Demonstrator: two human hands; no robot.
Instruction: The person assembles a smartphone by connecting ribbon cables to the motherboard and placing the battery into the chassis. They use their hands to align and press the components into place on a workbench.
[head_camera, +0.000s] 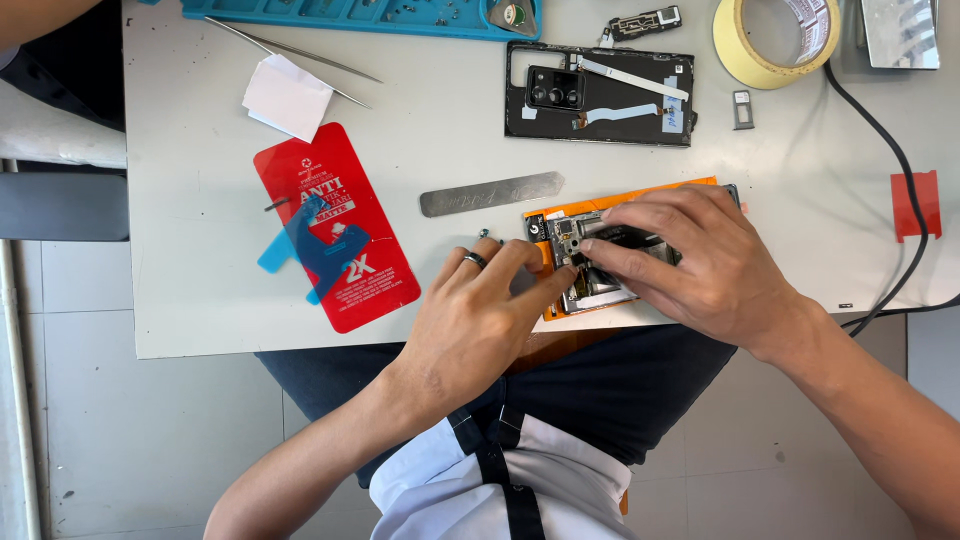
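Pressing down on opened phone (590, 270) with both hands: right hand (700, 265) flat over it, fingers spread, not closed around anything; left hand (480, 320), ringed, fingertips pinched narrow at phone's left edge, hold on any part impossible to tell. Phone on orange mat (640, 190) at near edge of table (200, 300). Metal pry bar (490, 193) just beyond, back cover (600, 95) and tape roll (775, 40) farther off, red packet (335, 225) and tweezers (290, 50) to the left.

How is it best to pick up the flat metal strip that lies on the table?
Probably by its rounded right end, coming from above: the metal strip lies flat on the table, and that end sits nearest the right hand, with bare table around it.
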